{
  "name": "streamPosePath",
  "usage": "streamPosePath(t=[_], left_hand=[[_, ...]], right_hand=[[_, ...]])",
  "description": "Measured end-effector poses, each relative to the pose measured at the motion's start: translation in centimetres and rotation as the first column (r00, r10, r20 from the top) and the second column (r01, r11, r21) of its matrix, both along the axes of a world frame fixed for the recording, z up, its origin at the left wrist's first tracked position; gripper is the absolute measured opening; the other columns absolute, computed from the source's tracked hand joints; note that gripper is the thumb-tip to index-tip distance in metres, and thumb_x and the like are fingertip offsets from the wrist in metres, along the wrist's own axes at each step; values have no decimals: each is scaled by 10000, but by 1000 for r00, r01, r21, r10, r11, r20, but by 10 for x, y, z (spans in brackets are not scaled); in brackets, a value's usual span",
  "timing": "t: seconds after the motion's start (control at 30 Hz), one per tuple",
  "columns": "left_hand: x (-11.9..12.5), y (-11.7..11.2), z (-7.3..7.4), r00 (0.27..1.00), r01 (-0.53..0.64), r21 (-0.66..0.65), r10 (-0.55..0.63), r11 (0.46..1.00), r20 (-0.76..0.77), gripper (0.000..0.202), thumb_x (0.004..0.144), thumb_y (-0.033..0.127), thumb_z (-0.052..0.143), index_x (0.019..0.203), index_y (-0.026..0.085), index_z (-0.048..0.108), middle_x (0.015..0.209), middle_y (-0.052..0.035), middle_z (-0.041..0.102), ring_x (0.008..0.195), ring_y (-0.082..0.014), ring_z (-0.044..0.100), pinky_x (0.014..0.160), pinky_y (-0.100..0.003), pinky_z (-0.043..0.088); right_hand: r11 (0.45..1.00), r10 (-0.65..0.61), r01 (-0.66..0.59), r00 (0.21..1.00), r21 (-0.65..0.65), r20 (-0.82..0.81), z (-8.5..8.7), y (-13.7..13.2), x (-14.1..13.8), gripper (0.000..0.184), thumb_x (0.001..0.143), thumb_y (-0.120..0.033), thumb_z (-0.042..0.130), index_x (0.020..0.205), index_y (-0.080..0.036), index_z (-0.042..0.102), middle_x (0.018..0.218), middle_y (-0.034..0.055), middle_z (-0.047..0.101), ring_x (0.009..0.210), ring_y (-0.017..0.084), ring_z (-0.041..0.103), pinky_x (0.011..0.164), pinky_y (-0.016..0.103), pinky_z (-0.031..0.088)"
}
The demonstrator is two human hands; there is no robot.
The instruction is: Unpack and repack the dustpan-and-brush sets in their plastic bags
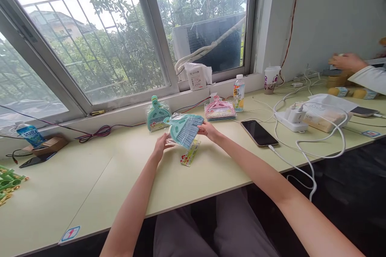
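Brush set (185, 130): teal, in clear wrap; held above the table (126, 196) between both hands, bristles towards the right and handle end towards the left. It is tilted so that its broad face shows to the wearer, presumably for easy viewing.
Left hand (161, 144): fingers closed at the lower left edge, apparently pinching the wrap; exact fingertip contact cannot be told. This seems to steady the handle end.
Right hand (207, 130): pinching the bristle end at its right corner, some fingers hidden behind. Two opposite holds likely keep the piece from swinging while leaving its middle uncovered.
Card (188, 160): printed, appears to lie on the table below the set, partly covered from view; whether joined to the wrap cannot be told.
Green set (158, 114): wrapped, upright near the sill wall behind the left hand, handle up; presumably stood there to spare working room.
Pink stack (219, 109): wrapped, at the wall beyond the right hand; seemingly grouped by colour.
Bottle (239, 94): upright just beside the pink stack, out of the hands' way.
Phone (259, 133): flat, right of the right hand, cable (286, 160) plugged in; probably placed within the cable's reach.
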State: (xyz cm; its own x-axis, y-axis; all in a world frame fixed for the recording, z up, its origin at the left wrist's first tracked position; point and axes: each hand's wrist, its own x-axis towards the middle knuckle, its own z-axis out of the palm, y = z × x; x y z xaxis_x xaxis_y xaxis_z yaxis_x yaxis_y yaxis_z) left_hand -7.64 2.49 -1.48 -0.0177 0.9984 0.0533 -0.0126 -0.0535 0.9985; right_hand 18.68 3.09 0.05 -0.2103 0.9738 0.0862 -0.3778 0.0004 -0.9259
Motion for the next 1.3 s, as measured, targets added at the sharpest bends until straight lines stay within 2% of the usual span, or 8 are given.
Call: streamPosePath(t=[0.17,0.33,0.43,0.73,0.87,1.03,1.13,1.3], left_hand=[[-30,7,4,973,-192,47,183,980,140,403,853,470,479,1081,177,636,1004,-113,714,770,-194,697,754,-369,559],[-64,5,11,754,-552,-108,550,827,358,356,936,314,328,1197,206,544,1038,-91,691,874,-159,696,789,-298,562],[-71,4,13,724,-507,-219,550,833,416,360,954,260,295,1246,176,488,1033,-119,692,832,-155,696,727,-271,571],[-60,2,15,808,-245,-292,361,925,466,360,927,242,320,1004,96,640,851,-134,702,721,-153,683,585,-218,542],[-70,1,24,736,-407,-378,544,831,403,199,834,133,390,785,144,583,700,-61,647,593,-124,634,527,-203,500],[-92,-4,31,583,-635,-389,744,667,326,163,816,221,450,669,193,387,645,15,541,484,-68,509,476,-165,408],[-99,-4,28,593,-686,-369,776,627,215,202,792,236,470,649,201,332,648,15,528,496,-82,510,510,-192,426],[-83,2,24,652,-717,-293,757,632,38,152,773,163,369,629,207,344,630,-19,551,550,-131,571,567,-255,476]], right_hand=[[1000,-8,7,1000,24,26,3,4,11,319,744,-119,586,1048,-208,540,931,35,701,773,155,689,890,413,553],[994,-109,111,992,19,-65,1,9,18,299,749,-92,559,1022,-211,532,892,23,700,724,145,681,864,381,563],[986,-162,165,977,9,-138,0,9,19,293,753,-78,553,1014,-208,537,876,15,701,718,144,680,844,360,569],[974,-226,225,958,-26,-178,-6,10,17,290,756,-30,560,986,-206,547,848,11,701,760,153,688,810,348,586],[970,-242,240,956,-37,-164,-4,7,16,291,762,-19,555,989,-202,550,830,12,695,740,147,682,814,353,587],[962,-272,266,950,-62,-154,-1,5,17,277,766,-10,550,969,-199,556,817,6,685,703,132,672,809,348,588],[954,-299,289,944,-85,-144,-2,7,17,282,754,2,551,954,-197,553,798,3,678,695,131,671,794,342,593],[949,-309,296,941,-105,-139,-5,10,17,285,753,13,545,948,-194,541,783,3,675,689,132,674,741,310,598]])
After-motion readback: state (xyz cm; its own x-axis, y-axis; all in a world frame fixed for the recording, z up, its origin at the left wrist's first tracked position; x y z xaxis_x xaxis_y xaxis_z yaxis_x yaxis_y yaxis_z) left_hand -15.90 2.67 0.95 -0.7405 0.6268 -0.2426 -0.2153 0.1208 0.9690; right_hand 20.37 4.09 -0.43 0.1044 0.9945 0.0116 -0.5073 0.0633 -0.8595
